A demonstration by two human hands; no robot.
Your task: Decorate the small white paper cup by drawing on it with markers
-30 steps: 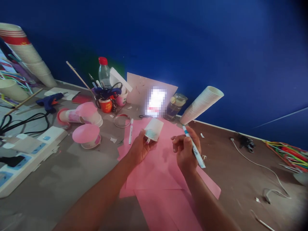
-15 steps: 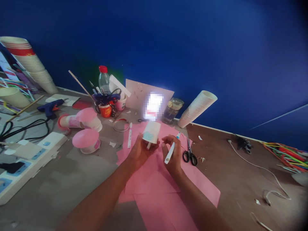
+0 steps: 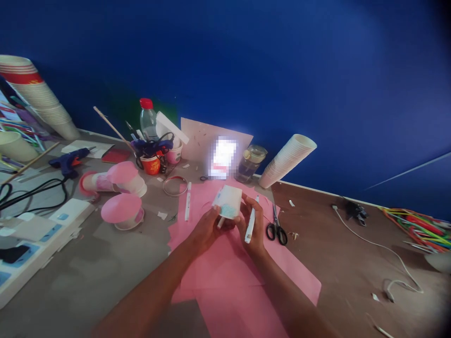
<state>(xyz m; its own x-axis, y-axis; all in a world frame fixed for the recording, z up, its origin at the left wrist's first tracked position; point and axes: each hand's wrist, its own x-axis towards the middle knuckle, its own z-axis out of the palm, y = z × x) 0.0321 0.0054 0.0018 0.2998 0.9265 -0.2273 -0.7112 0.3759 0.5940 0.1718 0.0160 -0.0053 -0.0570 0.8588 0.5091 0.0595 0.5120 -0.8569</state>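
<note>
Head view: cup (image 3: 228, 201) partly hides left hand (image 3: 208, 228).

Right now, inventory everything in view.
table: 1, grey-brown, below
wall: 1, blue, back
paper sheets: several, pink, centre
paper cup: 1, white-blue, above sheets
markers: 2, white, at cup, on sheets
scissors: 1, black, right
cup stacks: 2, mostly white, back
disc-topped cups: 2, pink-white, left
glue guns: 2, blue, left
bottle: 1, clear, back
jar: 1, greyish, back
screen: 1, white, back
power strip: 1, white, left
cables: several, black and white, sides
craft stems: many, multicoloured, right
left hand: 1, bare, cup's left
right hand: 1, bare, cup's right
</note>
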